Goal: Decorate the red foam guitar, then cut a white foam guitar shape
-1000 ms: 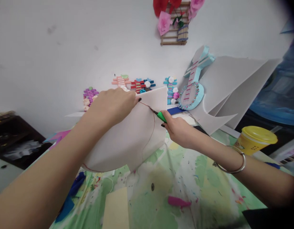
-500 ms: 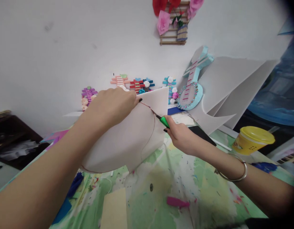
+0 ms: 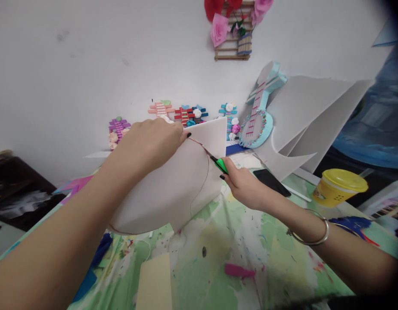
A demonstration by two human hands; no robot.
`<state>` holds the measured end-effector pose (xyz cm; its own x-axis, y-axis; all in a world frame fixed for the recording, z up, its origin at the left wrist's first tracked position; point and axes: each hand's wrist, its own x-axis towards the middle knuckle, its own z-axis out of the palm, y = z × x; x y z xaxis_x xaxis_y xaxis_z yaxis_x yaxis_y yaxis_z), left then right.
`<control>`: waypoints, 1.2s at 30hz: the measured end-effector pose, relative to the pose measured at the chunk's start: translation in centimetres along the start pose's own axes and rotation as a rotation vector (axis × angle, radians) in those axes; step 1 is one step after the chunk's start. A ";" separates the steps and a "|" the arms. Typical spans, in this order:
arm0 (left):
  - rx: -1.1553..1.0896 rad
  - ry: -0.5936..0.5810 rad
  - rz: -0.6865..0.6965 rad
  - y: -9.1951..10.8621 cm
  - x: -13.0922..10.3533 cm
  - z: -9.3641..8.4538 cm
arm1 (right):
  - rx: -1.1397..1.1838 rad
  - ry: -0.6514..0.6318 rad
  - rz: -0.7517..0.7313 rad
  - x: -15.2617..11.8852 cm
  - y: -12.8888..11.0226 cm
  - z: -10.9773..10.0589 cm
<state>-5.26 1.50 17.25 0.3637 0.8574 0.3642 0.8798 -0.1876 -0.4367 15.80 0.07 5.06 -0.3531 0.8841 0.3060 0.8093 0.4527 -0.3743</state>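
A large white foam board (image 3: 160, 189) stands tilted above the table, with a curved reddish-brown line drawn on its face. My left hand (image 3: 157, 140) is closed over the board's top edge, its thumb on the near face. In my right hand (image 3: 242, 178) is a utility knife (image 3: 221, 163) with a green and black handle. The blade meets the board on the drawn line, close to the upper right corner. Fingers of the left hand behind the board are hidden.
A green patterned cloth (image 3: 199, 284) covers the table, with scraps and a pink piece (image 3: 239, 271) on it. To the right are a black phone (image 3: 272, 182) and a yellow bucket (image 3: 341, 187). A light-blue model guitar (image 3: 262, 116) leans at the back beside white sheets (image 3: 315, 112).
The view has shifted slightly, so background things sit a little further left. Both hands, the knife and the board keep nearly the same places relative to one another.
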 end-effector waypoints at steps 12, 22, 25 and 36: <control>-0.001 0.000 0.059 0.0 -0.1 -0.2 | 0.026 -0.010 0.042 -0.6 -0.4 -0.6; 0.016 0.003 0.040 -0.8 0.1 0.4 | -0.031 0.055 0.003 1.2 -1.0 -0.5; 0.019 0.009 0.024 -0.6 0.1 0.3 | -0.017 0.050 -0.019 1.8 -1.2 -0.8; 0.022 -0.006 -0.008 0.0 -0.1 0.0 | 0.052 0.017 0.035 0.8 -0.5 0.2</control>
<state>-5.27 1.43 17.27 0.3548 0.8615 0.3632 0.8758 -0.1703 -0.4516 14.99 0.53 5.31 -0.3168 0.8975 0.3069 0.7954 0.4276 -0.4294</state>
